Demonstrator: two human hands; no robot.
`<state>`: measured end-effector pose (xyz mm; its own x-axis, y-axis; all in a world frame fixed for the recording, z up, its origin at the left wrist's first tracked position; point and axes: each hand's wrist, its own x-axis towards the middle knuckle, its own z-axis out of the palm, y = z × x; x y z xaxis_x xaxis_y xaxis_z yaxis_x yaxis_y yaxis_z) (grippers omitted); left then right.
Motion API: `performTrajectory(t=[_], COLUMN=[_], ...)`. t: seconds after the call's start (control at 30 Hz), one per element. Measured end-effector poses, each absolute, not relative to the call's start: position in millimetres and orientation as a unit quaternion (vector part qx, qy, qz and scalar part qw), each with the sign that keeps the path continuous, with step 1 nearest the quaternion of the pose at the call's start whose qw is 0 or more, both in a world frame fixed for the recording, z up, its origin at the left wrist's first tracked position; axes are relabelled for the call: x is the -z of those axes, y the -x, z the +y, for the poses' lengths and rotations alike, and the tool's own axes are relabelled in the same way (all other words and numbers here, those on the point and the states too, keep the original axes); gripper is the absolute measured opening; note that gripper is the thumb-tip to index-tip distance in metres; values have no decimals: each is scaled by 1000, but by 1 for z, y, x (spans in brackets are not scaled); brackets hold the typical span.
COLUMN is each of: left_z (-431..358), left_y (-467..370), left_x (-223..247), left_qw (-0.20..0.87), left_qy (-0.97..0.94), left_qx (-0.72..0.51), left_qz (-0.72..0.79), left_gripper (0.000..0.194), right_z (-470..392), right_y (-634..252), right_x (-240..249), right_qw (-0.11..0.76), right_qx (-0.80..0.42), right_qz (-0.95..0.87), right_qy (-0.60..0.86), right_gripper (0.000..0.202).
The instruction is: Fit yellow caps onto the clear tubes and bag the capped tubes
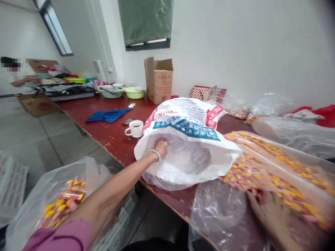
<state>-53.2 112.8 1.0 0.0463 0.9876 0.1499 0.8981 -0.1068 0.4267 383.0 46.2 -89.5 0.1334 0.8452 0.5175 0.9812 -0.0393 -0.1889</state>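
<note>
My left hand [161, 147], with a bead bracelet at the wrist, reaches into the mouth of a large white printed sack [222, 153] lying on the table. Its fingers look curled inside the sack's clear liner [180, 174]; what they grip, if anything, is hidden. To the right, my right hand [273, 211] rests with fingers apart at the near edge of a long clear bag [277, 170] full of small yellow and pink pieces. Between the hands, an empty-looking clear plastic bag [217, 209] hangs over the table edge.
A white mug [136, 129] of dark liquid stands left of the sack, near a blue cloth [108, 115]. Behind is an open cardboard box [159, 82]. Another bag of yellow and red pieces [62, 204] sits below at left. A person [19, 78] works at the far left.
</note>
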Motion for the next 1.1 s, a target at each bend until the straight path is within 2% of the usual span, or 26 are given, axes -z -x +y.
performTrajectory(t=[0.17,0.37,0.47,0.67,0.83,1.0,1.1], left_z=[155,143,123,87,79,62,34], left_y=[75,74,62,43,39,37,27], left_x=[14,29,36,49,48,24,10], left_qw=[38,21,26,53,62,68,133], left_qy=[-715,-753,-771,-778,-772,-759,-756], left_qx=[-140,-94,-114,-181,-231,-291,-329], left_qz=[684,651,626,599,589,578,550], left_gripper=[39,26,28,28,25,37,37], right_z=[35,13,1,-25,-31,-41,-57], right_y=[-384,-372,-358,-334,-331,-328,-299], right_x=[94,88,85,72,74,54,25], right_qw=[198,221,236,271,272,352,469], right_qx=[166,141,110,132,119,36,-44], right_qz=[-678,-710,-741,-725,-711,-616,-491], right_qy=[688,653,619,619,638,704,733], right_gripper=[47,39,39,45,59,63,57])
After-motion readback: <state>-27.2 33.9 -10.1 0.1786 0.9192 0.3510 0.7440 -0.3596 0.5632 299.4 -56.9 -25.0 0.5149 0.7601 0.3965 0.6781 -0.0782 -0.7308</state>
